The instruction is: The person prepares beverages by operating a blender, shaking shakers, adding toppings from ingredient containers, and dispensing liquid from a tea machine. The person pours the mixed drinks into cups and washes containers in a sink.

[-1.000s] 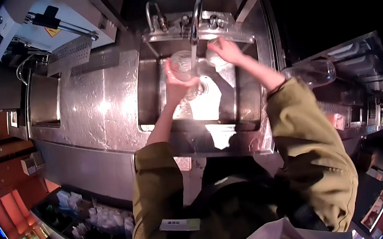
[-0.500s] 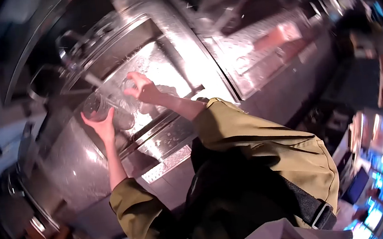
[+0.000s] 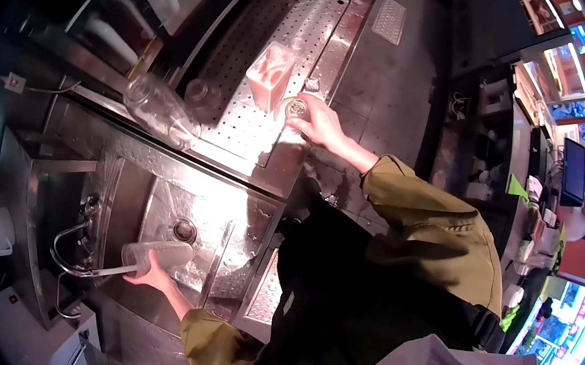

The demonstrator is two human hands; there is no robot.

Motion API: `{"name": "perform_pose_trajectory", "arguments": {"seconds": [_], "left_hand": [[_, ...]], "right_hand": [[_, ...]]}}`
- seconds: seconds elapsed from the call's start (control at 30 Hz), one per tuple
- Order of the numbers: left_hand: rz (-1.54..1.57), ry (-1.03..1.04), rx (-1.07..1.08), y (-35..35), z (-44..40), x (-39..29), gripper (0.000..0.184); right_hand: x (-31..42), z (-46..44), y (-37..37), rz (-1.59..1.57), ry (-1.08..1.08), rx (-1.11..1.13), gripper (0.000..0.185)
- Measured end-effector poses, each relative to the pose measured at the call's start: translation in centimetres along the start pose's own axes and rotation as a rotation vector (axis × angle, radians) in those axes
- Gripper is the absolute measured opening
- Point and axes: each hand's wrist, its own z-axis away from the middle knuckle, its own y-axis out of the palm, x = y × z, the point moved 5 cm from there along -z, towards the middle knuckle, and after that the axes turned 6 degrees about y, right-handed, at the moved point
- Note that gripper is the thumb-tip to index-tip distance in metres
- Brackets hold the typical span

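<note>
In the head view, my left hand (image 3: 150, 272) is closed around a tall clear pitcher-like container (image 3: 167, 254), which lies tilted sideways over the sink (image 3: 218, 198). The tip of the faucet (image 3: 75, 270) reaches the near end of this container. My right hand (image 3: 323, 125) is stretched out over the front edge of the perforated drain tray (image 3: 236, 66). Its fingers wrap around a small clear glass (image 3: 296, 109), seen end on with a round patterned face. Just beyond that glass stands a square clear container (image 3: 270, 75) with pinkish contents.
A large clear jar (image 3: 160, 111) and a smaller clear jar (image 3: 202, 95) are on the counter left of the tray. A drain (image 3: 184, 229) opens in the sink floor. Tiled floor (image 3: 383, 93) lies to the right; shelving and a monitor (image 3: 574, 175) are farther right.
The view has turned toward the drain tray. My right hand has moved from above the sink to the tray's edge with the glass. The left hand's container has tipped sideways near the faucet.
</note>
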Motion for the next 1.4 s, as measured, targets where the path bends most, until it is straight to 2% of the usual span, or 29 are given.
{"name": "perform_pose_trajectory", "arguments": {"seconds": [0.03,0.1,0.17,0.23,0.27,0.3,0.33,0.37,0.4,0.47,0.5,0.57,0.6,0.63,0.67,0.8,0.87,0.93,0.97,1.0,1.07,1.1,1.13,1.17,1.2,1.23,1.27,1.3,1.4], "left_hand": [[0.086,-0.089,-0.065,-0.4,0.2,-0.1,0.113],[-0.077,0.072,-0.062,-0.4,-1.0,1.6,0.112],[-0.254,0.207,-0.005,-0.7,-0.3,1.7,0.112],[0.146,-0.056,-0.147,-0.6,0.1,1.8,0.103],[0.041,0.024,-0.069,0.3,0.8,-2.0,0.096],[-0.418,0.203,-0.104,0.0,0.2,-1.6,0.094],[-0.344,0.248,-0.106,-0.1,-0.3,-0.8,0.097],[-0.27,0.293,-0.104,-0.3,-0.7,-0.1,0.1],[-0.233,0.105,-0.223,-1.2,-1.4,1.0,0.102],[-0.362,0.26,-0.068,-1.2,-1.5,0.3,0.102],[-0.244,0.228,0.103,-0.1,-1.0,-0.3,0.104],[-0.175,-0.104,0.025,-1.7,0.2,-2.4,0.11],[-0.124,-0.113,-0.032,-3.1,0.9,-1.4,0.11],[-0.062,-0.104,-0.093,-4.2,1.1,-0.5,0.111],[-0.006,-0.098,-0.153,-5.5,1.2,0.2,0.112],[-0.272,0.066,-0.089,-9.0,2.2,0.5,0.11],[-0.315,0.065,-0.013,-10.3,2.1,0.5,0.108],[-0.317,-0.023,0.108,-9.2,1.2,-0.4,0.106],[-0.323,-0.108,0.192,-8.3,0.9,-0.8,0.105],[-0.292,0.02,0.267,-7.1,0.4,-1.1,0.108],[-0.169,0.13,0.304,-5.2,-0.6,-1.0,0.112],[-0.071,0.146,0.31,-4.1,-1.0,-0.8,0.113],[0.023,0.267,0.268,-3.9,-1.3,1.0,0.109],[0.076,0.162,0.218,-4.1,-1.3,-0.1,0.107],[0.113,0.059,0.118,-4.8,-1.2,-0.1,0.107],[0.231,-0.108,0.054,-5.9,-2.0,6.5,0.102],[0.435,-0.351,0.012,-6.3,-1.9,8.6,0.095],[0.628,-0.602,-0.05,-6.4,-0.8,10.1,0.089],[1.058,-0.791,0.246,-4.6,1.5,9.5,0.067]], "right_hand": [[-1.0,-1.2,-0.8,-0.049,0.034,-0.048,0.056],[-3.4,-4.7,-2.8,-0.15,0.092,-0.138,0.056],[-4.4,-10.4,-3.2,0.079,-0.151,-0.349,0.052],[-5.7,-15.1,0.2,0.186,-0.304,-0.218,0.044],[-6.5,-16.3,0.9,0.228,-0.298,-0.145,0.037],[-7.5,-17.1,1.4,0.259,-0.301,-0.066,0.03],[-9.6,-17.8,1.5,0.607,-0.296,-0.126,0.02],[-2.9,-14.7,-3.3,0.772,-0.143,0.114,0.014],[-5.7,-12.7,-5.2,0.283,-0.23,-0.198,0.017],[10.2,-2.9,-8.3,-0.952,0.098,0.242,0.03],[10.9,0.0,-4.6,-0.754,-0.036,0.301,0.033],[15.5,4.7,2.7,-0.481,-0.361,0.439,0.037],[18.6,6.1,9.1,-0.616,-0.282,0.574,0.039],[23.0,7.6,15.8,-1.322,0.044,0.901,0.043],[27.4,8.6,21.3,-0.966,0.164,1.091,0.043],[33.5,17.3,38.8,-1.005,0.885,1.516,0.038],[32.9,19.4,41.8,-1.06,1.001,1.532,0.04],[31.7,17.2,41.2,-0.992,0.799,1.481,0.042],[32.2,13.7,39.5,-0.754,0.29,1.107,0.043],[35.9,10.3,34.0,-0.478,-0.165,0.7,0.044],[41.0,5.5,32.6,-0.25,-0.742,0.186,0.053],[42.9,4.2,32.6,-0.212,-0.876,-0.068,0.054],[44.4,2.1,34.9,-0.071,-0.762,0.325,0.055],[44.6,1.2,38.6,-0.004,-0.868,0.347,0.056],[45.1,1.1,35.4,-0.033,-0.689,0.426,0.058],[44.6,1.3,36.2,-0.091,-0.49,0.494,0.062],[43.4,2.0,37.1,-0.247,-0.53,0.472,0.061],[41.2,3.5,34.5,-0.421,-0.282,0.86,0.06],[33.5,8.7,21.1,-0.667,-0.165,0.935,0.048]]}}
